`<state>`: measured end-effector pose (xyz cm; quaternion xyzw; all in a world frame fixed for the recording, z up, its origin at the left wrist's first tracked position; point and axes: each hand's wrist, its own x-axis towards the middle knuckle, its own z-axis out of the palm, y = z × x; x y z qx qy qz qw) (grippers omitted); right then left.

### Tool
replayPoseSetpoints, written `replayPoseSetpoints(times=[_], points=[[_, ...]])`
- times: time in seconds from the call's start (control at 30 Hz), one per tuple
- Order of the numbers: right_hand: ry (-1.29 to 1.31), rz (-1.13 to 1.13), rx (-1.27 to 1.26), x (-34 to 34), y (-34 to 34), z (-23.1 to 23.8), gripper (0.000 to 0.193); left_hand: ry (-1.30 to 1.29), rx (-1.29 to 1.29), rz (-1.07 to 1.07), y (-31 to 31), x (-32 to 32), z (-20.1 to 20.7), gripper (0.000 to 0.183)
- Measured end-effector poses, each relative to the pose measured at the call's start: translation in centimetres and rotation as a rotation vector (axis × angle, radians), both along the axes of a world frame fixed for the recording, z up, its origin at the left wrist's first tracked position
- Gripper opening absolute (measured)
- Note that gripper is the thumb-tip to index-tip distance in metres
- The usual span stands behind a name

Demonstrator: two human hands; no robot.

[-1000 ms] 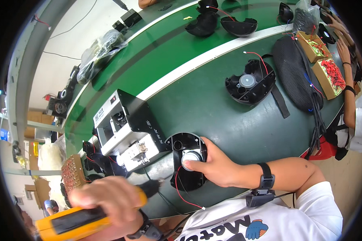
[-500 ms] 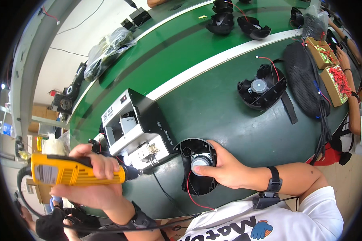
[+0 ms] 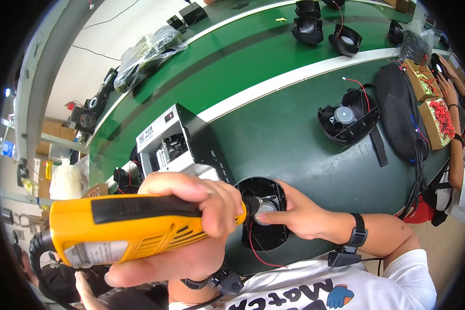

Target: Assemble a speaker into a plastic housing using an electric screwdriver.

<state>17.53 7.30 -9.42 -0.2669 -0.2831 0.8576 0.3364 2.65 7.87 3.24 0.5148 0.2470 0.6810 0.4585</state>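
In my left hand (image 3: pixel 217 212) is a yellow electric screwdriver (image 3: pixel 75 222), lying almost level with its tip pointing right. Its black nose reaches over the rim of a black speaker shell (image 3: pixel 263 245); whether the bit touches a screw cannot be made out. My right hand (image 3: pixel 310 219) grips this shell by its right side, thumb resting on the round grey speaker cone (image 3: pixel 268 212) inside. A red wire (image 3: pixel 254 243) trails from the shell toward my shirt. Left of the shell stands a silver and black machine (image 3: pixel 196 139), partly hidden by my left hand.
A second open shell (image 3: pixel 349 121) with a speaker sits farther right, beside a black mesh pouch (image 3: pixel 398 113). Boxes of red wires (image 3: pixel 438 116) lie near another person's arms (image 3: pixel 455 155). More shells (image 3: pixel 308 32) stand on the green belt (image 3: pixel 232 67).
My left hand has brought the screwdriver rightward from beside the machine to the shell. My right hand still holds the shell. The whole view has shifted slightly.
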Motion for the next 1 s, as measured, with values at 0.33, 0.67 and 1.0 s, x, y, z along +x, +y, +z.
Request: replayPoseSetpoints(times=[0.33,0.67,1.0], points=[[0.015,0.000,-0.031,0.2,0.1,0.4,0.056,-0.008,-0.024,0.021,1.0,1.0,-1.4,0.096],[-0.016,-0.023,0.048,-0.1,-0.3,-0.7,0.054,0.210,-0.210,0.122,0.2,3.3,-1.1,0.104],[-0.060,0.045,0.092,-0.1,0.4,1.2,0.046,0.388,-0.255,-0.330,1.7,1.3,0.6,0.101]])
